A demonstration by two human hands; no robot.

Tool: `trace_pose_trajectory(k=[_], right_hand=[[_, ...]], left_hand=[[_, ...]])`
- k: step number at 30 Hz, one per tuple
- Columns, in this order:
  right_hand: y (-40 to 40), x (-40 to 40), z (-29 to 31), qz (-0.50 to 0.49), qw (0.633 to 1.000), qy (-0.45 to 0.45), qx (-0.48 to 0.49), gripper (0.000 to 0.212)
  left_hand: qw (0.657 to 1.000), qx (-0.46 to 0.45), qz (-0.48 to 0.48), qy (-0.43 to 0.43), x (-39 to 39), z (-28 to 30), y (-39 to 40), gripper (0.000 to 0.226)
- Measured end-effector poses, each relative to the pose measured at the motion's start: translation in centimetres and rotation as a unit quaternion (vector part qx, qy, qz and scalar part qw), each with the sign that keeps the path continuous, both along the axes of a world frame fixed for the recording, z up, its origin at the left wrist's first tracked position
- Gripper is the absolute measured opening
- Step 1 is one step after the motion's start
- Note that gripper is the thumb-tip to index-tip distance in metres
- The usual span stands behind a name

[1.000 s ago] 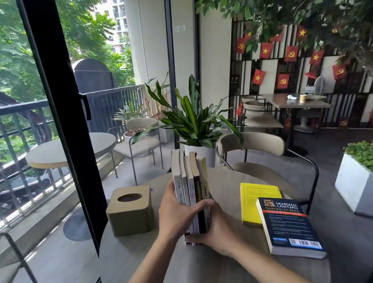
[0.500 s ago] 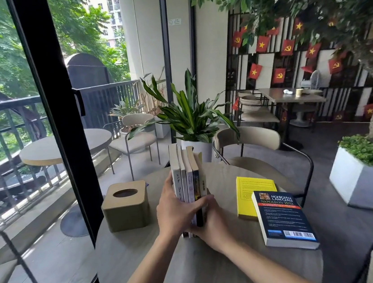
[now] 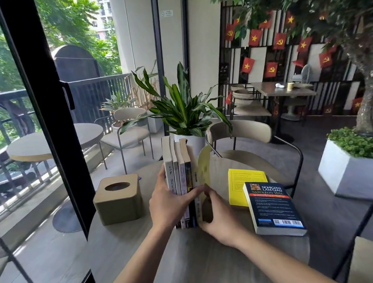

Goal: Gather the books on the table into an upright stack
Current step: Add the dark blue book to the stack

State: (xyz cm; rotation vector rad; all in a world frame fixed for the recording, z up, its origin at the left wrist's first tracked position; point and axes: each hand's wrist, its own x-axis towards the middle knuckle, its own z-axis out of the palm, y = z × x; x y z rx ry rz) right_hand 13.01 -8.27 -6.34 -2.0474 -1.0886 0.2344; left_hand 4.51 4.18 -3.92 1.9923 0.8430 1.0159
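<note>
Several books stand upright in a row (image 3: 179, 165) at the middle of the round grey table (image 3: 196, 269), spines toward me. My left hand (image 3: 167, 202) wraps the row from its left side, fingers across the spines. My right hand (image 3: 218, 219) presses against the row's right side near the base. The cover (image 3: 204, 162) of the rightmost book curls outward to the right. To the right, a yellow book (image 3: 244, 181) lies flat, and a dark blue book (image 3: 274, 205) lies flat partly on top of it.
A tan box with a round hole (image 3: 118, 199) sits on the table left of the books. A potted plant in a white pot (image 3: 184, 115) stands behind them, a beige chair (image 3: 241, 134) beyond. The glass door frame (image 3: 45, 125) runs along the left.
The rightmost book's cover has sprung open to the right. My right hand has slipped slightly away from the spines toward the row's right side. The left hand keeps its hold.
</note>
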Motion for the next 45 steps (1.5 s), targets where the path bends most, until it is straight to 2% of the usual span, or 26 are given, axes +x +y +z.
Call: trace_pose_trajectory(k=[2, 5, 8, 12, 15, 21, 23, 24, 29, 32, 34, 37, 42, 45], right_hand=[[-1.1, 0.6, 0.8, -0.038, 0.994, -0.091, -0.042, 0.079], [-2.5, 2.2, 1.5, -0.11, 0.957, -0.26, -0.068, 0.068], [-3.9, 4.3, 1.5, -0.191, 0.925, -0.306, -0.117, 0.07], [-5.6, 7.0, 1.0, -0.27, 0.911, -0.226, -0.215, 0.071], [-6.6, 8.1, 0.1, -0.326, 0.904, -0.135, -0.242, 0.074], [-7.9, 10.4, 0.5, -0.386, 0.895, 0.05, -0.217, 0.136], [-8.3, 10.7, 0.7, -0.363, 0.904, 0.083, -0.208, 0.139], [-8.5, 10.7, 0.6, -0.352, 0.912, 0.092, -0.191, 0.132], [-7.9, 10.3, 1.4, -0.349, 0.93, 0.112, -0.027, 0.066], [-6.5, 8.7, 3.2, -0.331, 0.938, 0.083, 0.053, 0.045], [-5.2, 7.2, 4.3, -0.316, 0.937, 0.061, 0.133, 0.038], [-3.0, 5.3, 4.9, -0.262, 0.933, 0.082, 0.231, 0.039], [1.0, 3.6, 3.2, -0.157, 0.956, 0.127, 0.212, 0.036], [2.4, 2.8, 1.9, -0.117, 0.96, 0.154, 0.202, 0.031]], left_hand=[[1.0, 0.005, -0.005, 0.003, 0.0, -0.1, 0.1, 0.103], [1.0, 0.004, -0.018, 0.004, 0.0, -0.1, 0.1, 0.102], [1.0, -0.004, -0.027, -0.002, 0.1, -0.2, 0.2, 0.103], [1.0, -0.003, -0.03, -0.005, 0.2, -0.4, 0.3, 0.103], [1.0, -0.002, -0.03, -0.005, 0.4, -0.6, 0.3, 0.099], [1.0, -0.01, -0.024, -0.008, 0.7, -0.9, 0.3, 0.1], [1.0, -0.007, -0.025, -0.009, 0.7, -0.9, 0.3, 0.101], [1.0, -0.007, -0.025, -0.008, 0.6, -0.9, 0.3, 0.101], [1.0, -0.011, -0.02, -0.01, 0.4, -0.9, -0.1, 0.102], [1.0, -0.011, -0.029, -0.007, 0.3, -0.9, -0.1, 0.104], [0.999, -0.013, -0.029, -0.008, 0.4, -0.7, -0.1, 0.102], [1.0, -0.007, -0.025, -0.003, 0.3, -0.7, -0.2, 0.103], [1.0, 0.003, -0.026, 0.0, 0.2, -0.8, -0.3, 0.102], [0.999, -0.001, -0.042, 0.01, -0.1, -0.9, 0.2, 0.113]])
